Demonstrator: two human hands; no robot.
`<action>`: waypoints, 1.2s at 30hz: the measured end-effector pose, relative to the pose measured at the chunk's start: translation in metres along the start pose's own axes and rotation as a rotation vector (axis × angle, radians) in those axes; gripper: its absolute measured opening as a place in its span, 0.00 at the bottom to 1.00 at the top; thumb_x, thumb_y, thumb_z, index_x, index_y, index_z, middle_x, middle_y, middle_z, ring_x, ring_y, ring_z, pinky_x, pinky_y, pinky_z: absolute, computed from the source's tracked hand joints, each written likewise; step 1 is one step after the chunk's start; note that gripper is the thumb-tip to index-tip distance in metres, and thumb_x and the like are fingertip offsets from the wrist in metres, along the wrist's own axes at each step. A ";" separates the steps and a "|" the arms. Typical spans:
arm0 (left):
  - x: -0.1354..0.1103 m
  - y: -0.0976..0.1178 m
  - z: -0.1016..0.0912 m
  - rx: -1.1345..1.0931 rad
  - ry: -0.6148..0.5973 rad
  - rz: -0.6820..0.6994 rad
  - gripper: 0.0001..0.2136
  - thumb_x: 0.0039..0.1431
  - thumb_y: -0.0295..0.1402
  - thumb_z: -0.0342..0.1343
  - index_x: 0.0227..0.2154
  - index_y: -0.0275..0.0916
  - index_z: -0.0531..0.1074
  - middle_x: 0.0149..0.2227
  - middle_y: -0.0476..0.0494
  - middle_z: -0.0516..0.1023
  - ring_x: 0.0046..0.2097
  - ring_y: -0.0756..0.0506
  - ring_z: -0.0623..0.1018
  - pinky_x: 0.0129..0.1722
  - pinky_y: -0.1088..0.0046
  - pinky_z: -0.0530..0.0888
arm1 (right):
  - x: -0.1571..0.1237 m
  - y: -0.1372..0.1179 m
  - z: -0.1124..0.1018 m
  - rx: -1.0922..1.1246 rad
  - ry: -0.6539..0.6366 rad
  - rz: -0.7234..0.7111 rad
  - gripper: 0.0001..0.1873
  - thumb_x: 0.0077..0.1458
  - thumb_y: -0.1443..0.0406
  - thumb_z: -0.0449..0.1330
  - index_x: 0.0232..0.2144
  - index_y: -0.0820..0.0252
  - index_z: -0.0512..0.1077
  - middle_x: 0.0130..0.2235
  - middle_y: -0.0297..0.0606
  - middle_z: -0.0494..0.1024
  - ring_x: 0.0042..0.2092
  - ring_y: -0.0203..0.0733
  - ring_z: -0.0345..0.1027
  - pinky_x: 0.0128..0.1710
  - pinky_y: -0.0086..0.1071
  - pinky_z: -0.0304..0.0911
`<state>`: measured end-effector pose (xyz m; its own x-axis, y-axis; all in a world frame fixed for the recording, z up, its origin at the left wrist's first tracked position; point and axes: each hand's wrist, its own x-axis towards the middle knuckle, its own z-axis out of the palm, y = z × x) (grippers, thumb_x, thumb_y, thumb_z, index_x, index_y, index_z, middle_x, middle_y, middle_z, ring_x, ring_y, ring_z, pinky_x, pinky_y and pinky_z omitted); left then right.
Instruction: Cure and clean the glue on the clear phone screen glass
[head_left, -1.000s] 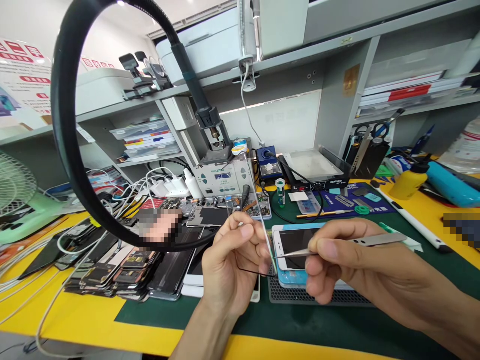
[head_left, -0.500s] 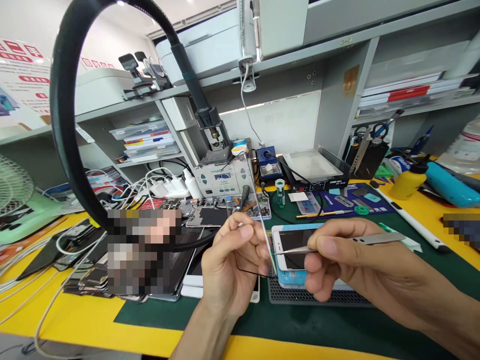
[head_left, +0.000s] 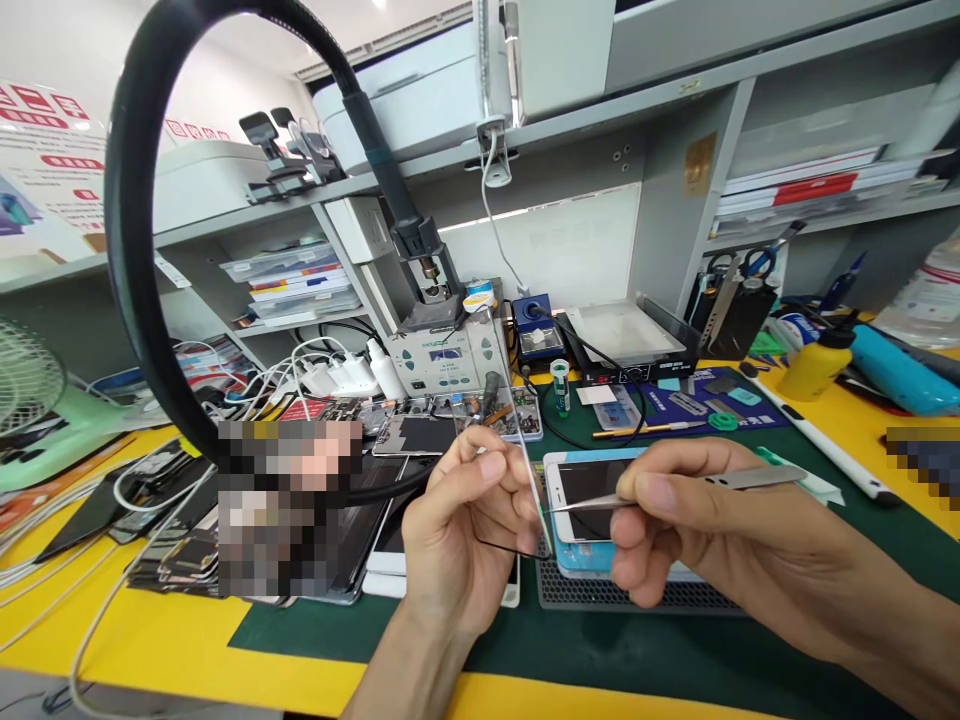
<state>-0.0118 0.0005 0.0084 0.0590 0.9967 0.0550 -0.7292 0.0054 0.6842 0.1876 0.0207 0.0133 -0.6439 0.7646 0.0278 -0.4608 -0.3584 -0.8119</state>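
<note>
Tilted nearly edge-on, a thin clear panel [head_left: 535, 485] is held up by my left hand [head_left: 469, 510], with the fingers curled behind it and the thumb bent in front. My right hand [head_left: 675, 510] pinches metal tweezers [head_left: 750, 478] between thumb and fingers. Their fine tips point left and meet the panel's lower edge, where a bit of green shows. Behind the tips lies a white phone [head_left: 559, 495] with a dark screen, on a light-blue holder [head_left: 581, 556]. Whether the tips grip anything is too small to tell.
Under the holder is a black mesh mat [head_left: 637, 597] on a green work mat [head_left: 570, 650]. Stacked phones [head_left: 375, 520] lie to the left, partly pixelated. A thick black hose [head_left: 124, 220] arches over the left side. A hot-air station [head_left: 442, 360] and a yellow bottle [head_left: 817, 362] stand behind.
</note>
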 end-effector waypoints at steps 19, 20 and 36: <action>0.000 0.001 0.001 0.017 0.000 0.002 0.03 0.53 0.26 0.62 0.28 0.36 0.72 0.26 0.48 0.75 0.25 0.52 0.74 0.20 0.81 0.72 | 0.001 -0.001 0.001 -0.005 0.020 0.027 0.05 0.57 0.63 0.69 0.33 0.60 0.83 0.31 0.39 0.85 0.33 0.43 0.83 0.32 0.30 0.78; 0.000 0.001 0.001 0.017 0.000 0.004 0.03 0.53 0.26 0.62 0.28 0.36 0.72 0.26 0.48 0.75 0.24 0.52 0.74 0.20 0.81 0.72 | 0.001 -0.001 0.001 -0.002 0.017 0.024 0.05 0.57 0.64 0.69 0.33 0.60 0.83 0.32 0.39 0.85 0.33 0.43 0.83 0.32 0.30 0.78; 0.000 0.000 0.000 0.000 0.002 0.008 0.03 0.53 0.26 0.62 0.28 0.36 0.73 0.26 0.47 0.76 0.24 0.51 0.74 0.19 0.81 0.72 | 0.002 -0.001 0.000 0.008 0.005 0.014 0.04 0.59 0.65 0.68 0.33 0.59 0.83 0.32 0.38 0.85 0.33 0.41 0.83 0.33 0.29 0.78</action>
<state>-0.0120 0.0006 0.0085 0.0516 0.9969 0.0591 -0.7294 -0.0028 0.6841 0.1864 0.0224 0.0142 -0.6473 0.7621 0.0131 -0.4563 -0.3737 -0.8075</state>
